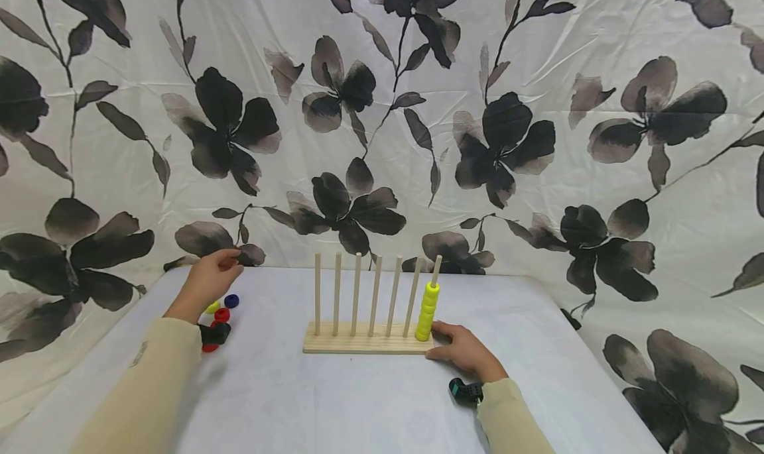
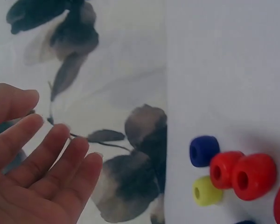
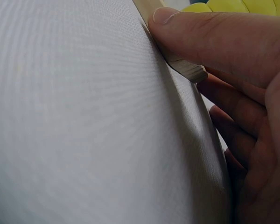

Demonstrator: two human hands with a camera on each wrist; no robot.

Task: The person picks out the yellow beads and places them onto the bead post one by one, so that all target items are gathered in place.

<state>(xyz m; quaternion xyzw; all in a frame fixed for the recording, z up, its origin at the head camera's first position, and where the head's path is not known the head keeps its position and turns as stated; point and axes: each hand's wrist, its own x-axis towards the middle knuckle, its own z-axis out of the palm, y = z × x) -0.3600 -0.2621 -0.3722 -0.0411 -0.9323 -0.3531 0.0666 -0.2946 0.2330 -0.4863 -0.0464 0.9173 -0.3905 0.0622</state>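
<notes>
A wooden peg stand [image 1: 367,346] with a row of upright pegs stands on the table. Several yellow beads [image 1: 426,311] are stacked on its rightmost peg. My right hand [image 1: 468,354] grips the right end of the base, thumb along the front edge in the right wrist view and fingers behind it. Over the far left of the table, my left hand [image 1: 209,283] is raised, its fingers loosely extended and the palm bare. Near it lie loose beads: a blue bead [image 2: 204,151], red beads [image 2: 254,176] and a yellow bead [image 2: 207,190]. The left forearm partly hides them in the head view.
A white cloth covers the table [image 1: 268,401]. Behind its far edge hangs a floral curtain [image 1: 418,142]. The other pegs [image 1: 356,295] of the stand rise bare to the left of the yellow stack.
</notes>
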